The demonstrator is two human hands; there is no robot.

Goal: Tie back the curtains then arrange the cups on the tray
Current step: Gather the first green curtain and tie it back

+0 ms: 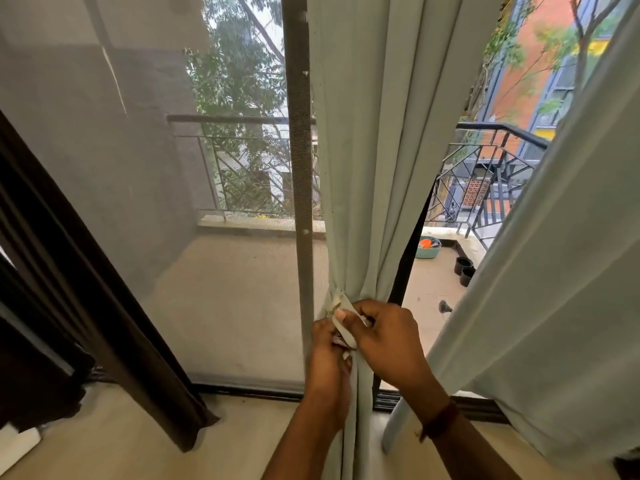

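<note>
Curtain (367,168), pale green, is gathered into a bunch low in the middle of the view, beside a dark door frame (299,168). A pale tie strip (346,323) is pinched in the curled right hand (388,337), and the bunched cloth is gripped by the left hand (327,358). The strip is best pulled snug, with the folds kept together. A balcony railing (485,174) is seen beyond. No writing can be read.
</note>
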